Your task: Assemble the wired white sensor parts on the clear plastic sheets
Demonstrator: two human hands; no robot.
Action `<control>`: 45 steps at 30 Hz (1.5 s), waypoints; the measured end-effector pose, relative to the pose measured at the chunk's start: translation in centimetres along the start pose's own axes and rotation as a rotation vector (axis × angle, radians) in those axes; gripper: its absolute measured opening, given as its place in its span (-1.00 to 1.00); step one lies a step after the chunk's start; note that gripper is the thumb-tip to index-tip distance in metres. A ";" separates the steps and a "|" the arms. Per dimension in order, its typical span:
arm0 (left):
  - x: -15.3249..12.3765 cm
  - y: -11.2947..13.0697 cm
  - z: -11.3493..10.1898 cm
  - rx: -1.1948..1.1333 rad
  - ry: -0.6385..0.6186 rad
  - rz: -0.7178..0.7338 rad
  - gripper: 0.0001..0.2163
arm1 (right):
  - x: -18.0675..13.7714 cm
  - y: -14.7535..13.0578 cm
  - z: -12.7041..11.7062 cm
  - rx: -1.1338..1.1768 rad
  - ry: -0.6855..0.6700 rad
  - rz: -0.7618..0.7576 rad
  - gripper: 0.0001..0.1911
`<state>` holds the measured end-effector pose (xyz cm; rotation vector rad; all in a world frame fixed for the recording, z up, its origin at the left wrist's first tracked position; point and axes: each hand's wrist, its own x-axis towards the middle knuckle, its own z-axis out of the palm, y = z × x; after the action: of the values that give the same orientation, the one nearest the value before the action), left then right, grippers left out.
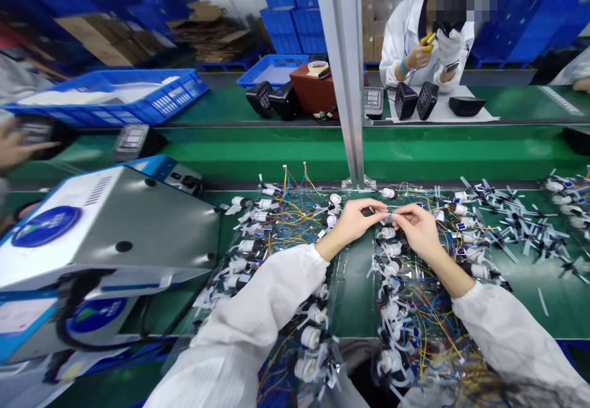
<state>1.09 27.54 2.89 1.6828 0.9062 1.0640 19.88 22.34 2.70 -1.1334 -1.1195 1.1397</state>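
two green belts: a green conveyor belt (378,153) crosses the view, and a second belt lies behind it, carrying black boxy devices (405,101).
machine: a grey and blue bench machine (108,233) stands at the left, its round blue badge (46,227) too blurred to read.
crates: blue plastic crates (106,98) stand beyond the belts.
co-worker: a person in a white coat (403,42) sits across the line, holding a yellow-handled object (428,40) near a white-gloved hand (449,45).
work: two clear plastic sheets (295,230) lie side by side, holding white wired fittings (311,337) and coloured wires (295,196).
hands: the left hand (354,220) and right hand (417,230) are together above the gap between the sheets, their fingertips meeting.
part: a small grey part (387,218) sits pinched between both hands, its long axis running roughly left to right; neither hand is clearly nearer, and the fingers hide its ends.
writing: a small digital meter (373,99) shows digits, too small to read; no brand can be made out.
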 end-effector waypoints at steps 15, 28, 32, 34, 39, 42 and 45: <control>-0.1 0.2 -0.1 0.044 -0.013 0.033 -0.85 | 0.0 0.0 0.2 -0.007 -0.004 -0.030 -0.70; -0.4 0.2 -0.2 0.064 -0.040 0.131 -0.87 | -0.2 0.1 0.1 -0.003 -0.048 -0.044 -0.77; -0.4 0.1 -0.1 0.055 -0.040 0.164 -0.88 | -0.1 0.1 0.2 0.004 -0.064 -0.039 -0.77; -0.3 0.3 -0.1 0.062 -0.025 0.180 -0.89 | 0.0 0.1 0.3 -0.008 -0.061 -0.010 -0.74; 0.1 0.8 -0.5 0.146 0.266 0.199 -0.79 | 0.8 -0.4 -1.0 -0.246 -0.101 -0.074 -0.76; 0.8 0.2 -1.2 0.223 0.367 0.102 -0.66 | 0.8 -1.0 -2.7 -0.673 -0.171 -0.290 -0.87; 2.1 -0.5 -1.6 0.270 0.136 0.080 -0.61 | 0.1 -1.6 -3.7 -0.930 -0.291 -0.414 -0.87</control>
<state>0.34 30.11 3.27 1.8982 1.1187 1.1614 23.72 22.08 3.98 -1.3320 -2.1158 0.4329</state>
